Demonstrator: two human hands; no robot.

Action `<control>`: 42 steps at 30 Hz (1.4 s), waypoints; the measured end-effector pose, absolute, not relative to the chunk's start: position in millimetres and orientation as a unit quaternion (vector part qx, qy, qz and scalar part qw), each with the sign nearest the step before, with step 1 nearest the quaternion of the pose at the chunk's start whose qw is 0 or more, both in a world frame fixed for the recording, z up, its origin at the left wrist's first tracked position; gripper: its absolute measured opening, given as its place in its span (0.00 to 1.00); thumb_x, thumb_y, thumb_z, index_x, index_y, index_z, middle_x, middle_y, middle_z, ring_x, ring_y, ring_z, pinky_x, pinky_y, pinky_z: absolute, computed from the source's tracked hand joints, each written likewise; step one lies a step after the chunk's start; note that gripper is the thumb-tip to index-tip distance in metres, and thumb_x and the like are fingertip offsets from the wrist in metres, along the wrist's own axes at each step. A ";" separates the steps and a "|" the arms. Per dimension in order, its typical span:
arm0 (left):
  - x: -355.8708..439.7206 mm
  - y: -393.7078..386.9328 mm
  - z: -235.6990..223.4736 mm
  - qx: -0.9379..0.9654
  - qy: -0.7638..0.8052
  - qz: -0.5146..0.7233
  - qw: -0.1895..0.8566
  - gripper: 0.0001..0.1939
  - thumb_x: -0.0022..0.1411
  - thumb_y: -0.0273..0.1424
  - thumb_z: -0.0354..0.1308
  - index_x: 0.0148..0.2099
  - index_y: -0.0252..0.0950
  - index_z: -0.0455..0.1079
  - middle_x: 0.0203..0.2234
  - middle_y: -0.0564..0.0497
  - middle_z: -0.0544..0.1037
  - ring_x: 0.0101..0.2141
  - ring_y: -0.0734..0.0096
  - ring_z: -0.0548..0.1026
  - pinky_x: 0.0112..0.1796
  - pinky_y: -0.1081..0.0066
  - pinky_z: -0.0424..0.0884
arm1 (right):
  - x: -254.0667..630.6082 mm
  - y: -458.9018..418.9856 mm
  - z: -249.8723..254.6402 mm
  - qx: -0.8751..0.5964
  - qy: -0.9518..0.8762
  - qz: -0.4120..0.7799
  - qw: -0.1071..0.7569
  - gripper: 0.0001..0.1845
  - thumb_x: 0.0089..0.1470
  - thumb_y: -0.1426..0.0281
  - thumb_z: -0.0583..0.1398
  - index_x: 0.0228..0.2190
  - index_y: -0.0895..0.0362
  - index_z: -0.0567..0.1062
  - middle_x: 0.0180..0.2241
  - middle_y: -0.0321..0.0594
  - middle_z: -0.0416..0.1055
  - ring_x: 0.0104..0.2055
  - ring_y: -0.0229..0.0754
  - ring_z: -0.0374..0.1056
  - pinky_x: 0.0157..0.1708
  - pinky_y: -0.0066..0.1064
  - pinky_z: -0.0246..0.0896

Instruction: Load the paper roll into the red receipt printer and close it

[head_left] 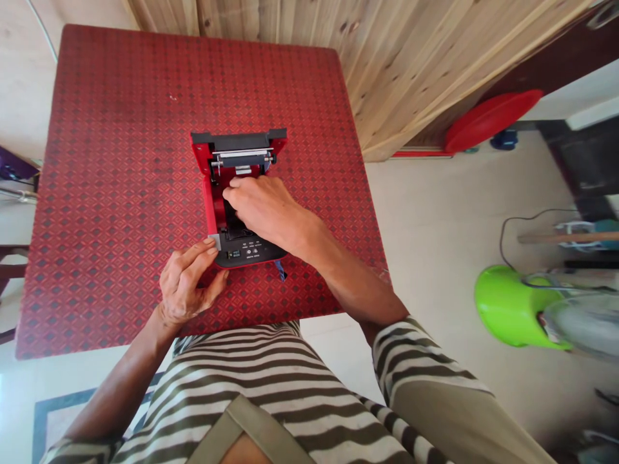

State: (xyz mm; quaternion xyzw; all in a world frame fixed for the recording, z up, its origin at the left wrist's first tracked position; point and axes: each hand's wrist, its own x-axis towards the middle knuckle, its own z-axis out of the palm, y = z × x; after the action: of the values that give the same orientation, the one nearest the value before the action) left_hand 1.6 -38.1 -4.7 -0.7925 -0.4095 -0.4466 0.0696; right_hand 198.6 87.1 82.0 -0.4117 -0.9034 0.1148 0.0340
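A small red and black printer (235,193) stands near the front middle of a red patterned table (120,161), its lid (239,140) flipped open toward the far side. My right hand (264,209) reaches into the open compartment with fingers curled; what they hold, if anything, is hidden. My left hand (186,283) rests at the printer's front left corner, fingertips touching the casing and thumb along its base. A black control panel (249,252) with small buttons shows at the printer's near end.
A wooden panel wall (396,58) rises behind the table. On the floor to the right are a green plastic object (512,306), a red tub (488,119) and a dark cable (522,225). A small blue scrap (282,270) lies by the printer's front.
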 end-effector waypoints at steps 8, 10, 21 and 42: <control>2.8 -35.8 -1.0 -0.796 -0.398 -0.451 0.072 0.39 0.59 0.29 0.74 0.69 0.36 0.65 0.52 0.41 0.83 0.49 0.59 0.84 0.45 0.65 0.80 | 253.0 55.7 125.2 -0.404 -0.866 0.204 0.212 0.10 0.64 0.74 0.66 0.46 0.53 0.81 0.45 0.37 0.80 0.42 0.42 0.77 0.45 0.37 0.74; 3.1 -36.2 -1.4 -0.796 -0.397 -0.450 0.077 0.39 0.58 0.28 0.75 0.69 0.34 0.66 0.51 0.41 0.83 0.49 0.59 0.84 0.47 0.65 0.79 | 275.8 56.9 118.1 -0.432 -0.806 0.249 0.319 0.12 0.61 0.70 0.71 0.46 0.50 0.81 0.43 0.34 0.80 0.39 0.39 0.75 0.41 0.34 0.75; 6.2 -34.8 1.6 -0.790 -0.412 -0.442 0.103 0.37 0.60 0.30 0.73 0.69 0.33 0.67 0.50 0.42 0.83 0.48 0.60 0.84 0.50 0.65 0.79 | 285.9 109.5 -20.4 -0.516 -0.573 0.391 0.503 0.31 0.51 0.39 0.70 0.42 0.51 0.77 0.40 0.35 0.80 0.37 0.40 0.74 0.38 0.35 0.73; 2.8 -34.2 -5.0 -0.782 -0.422 -0.456 0.046 0.38 0.58 0.31 0.74 0.69 0.41 0.67 0.52 0.45 0.82 0.48 0.59 0.83 0.47 0.61 0.82 | 315.1 1.3 14.4 -0.545 -0.656 0.430 0.298 0.16 0.54 0.73 0.70 0.46 0.54 0.82 0.38 0.37 0.80 0.36 0.40 0.74 0.38 0.34 0.70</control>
State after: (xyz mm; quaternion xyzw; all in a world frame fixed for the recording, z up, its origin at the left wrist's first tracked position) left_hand 2.8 -34.2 -5.0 -0.7822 -0.4222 -0.4558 0.0455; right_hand 315.1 1.3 14.4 -0.5448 -0.6557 0.4299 0.2976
